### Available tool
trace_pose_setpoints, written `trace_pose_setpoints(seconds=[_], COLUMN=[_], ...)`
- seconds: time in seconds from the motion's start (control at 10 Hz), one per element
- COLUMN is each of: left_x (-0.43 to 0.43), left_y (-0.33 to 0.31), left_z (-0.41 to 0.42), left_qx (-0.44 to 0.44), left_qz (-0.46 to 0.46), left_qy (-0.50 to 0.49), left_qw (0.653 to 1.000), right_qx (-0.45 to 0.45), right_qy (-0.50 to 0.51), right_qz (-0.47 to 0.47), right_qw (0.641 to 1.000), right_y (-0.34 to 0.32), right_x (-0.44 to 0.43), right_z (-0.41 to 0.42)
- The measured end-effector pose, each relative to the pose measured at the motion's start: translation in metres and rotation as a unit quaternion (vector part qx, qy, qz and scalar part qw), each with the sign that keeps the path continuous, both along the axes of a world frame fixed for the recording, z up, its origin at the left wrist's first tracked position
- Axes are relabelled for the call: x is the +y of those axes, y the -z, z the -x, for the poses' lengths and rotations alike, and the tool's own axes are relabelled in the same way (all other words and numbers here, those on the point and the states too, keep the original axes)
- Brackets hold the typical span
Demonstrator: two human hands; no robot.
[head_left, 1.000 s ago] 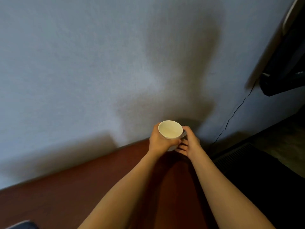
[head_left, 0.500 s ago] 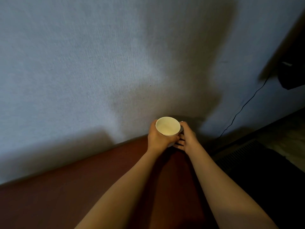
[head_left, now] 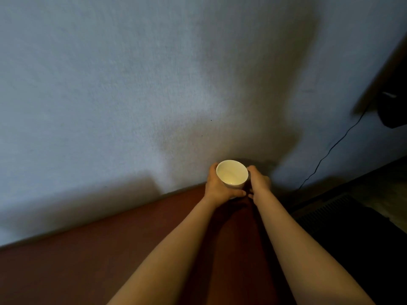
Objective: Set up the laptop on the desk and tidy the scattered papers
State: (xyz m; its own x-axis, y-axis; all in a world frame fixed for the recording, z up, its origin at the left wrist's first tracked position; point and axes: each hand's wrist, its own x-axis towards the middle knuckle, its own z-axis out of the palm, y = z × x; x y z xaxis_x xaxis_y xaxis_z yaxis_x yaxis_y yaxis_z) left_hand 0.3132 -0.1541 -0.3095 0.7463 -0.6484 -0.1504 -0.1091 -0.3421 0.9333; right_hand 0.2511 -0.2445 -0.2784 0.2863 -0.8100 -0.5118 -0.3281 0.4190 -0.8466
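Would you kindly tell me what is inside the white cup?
Inside the white cup only its pale inner wall and bottom show; no contents are visible. The left hand and right hand cover its lower outside.

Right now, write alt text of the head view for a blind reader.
A white cup is held at the far edge of a reddish-brown desk by a pale wall, the left hand wrapped round one side, the right hand gripping the other. A thin black cable hangs at right.
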Motion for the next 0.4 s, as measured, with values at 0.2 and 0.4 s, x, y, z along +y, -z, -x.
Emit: trace_pose_setpoints(seconds=[0.2, 0.4], left_x=[0.017, 0.045], left_y=[-0.022, -0.063], left_z=[-0.005, -0.012], left_qx=[-0.016, -0.098], left_qz=[-0.126, -0.202], left_qy=[0.003, -0.003], left_qw=[0.992, 0.974], right_qx=[0.077, 0.103], right_qy=[-0.019, -0.076], right_qz=[0.074, 0.142], right_qw=[0.994, 0.982], right_y=[-0.013, -0.046], right_x=[-0.001, 0.014], right_z=[0.004, -0.001])
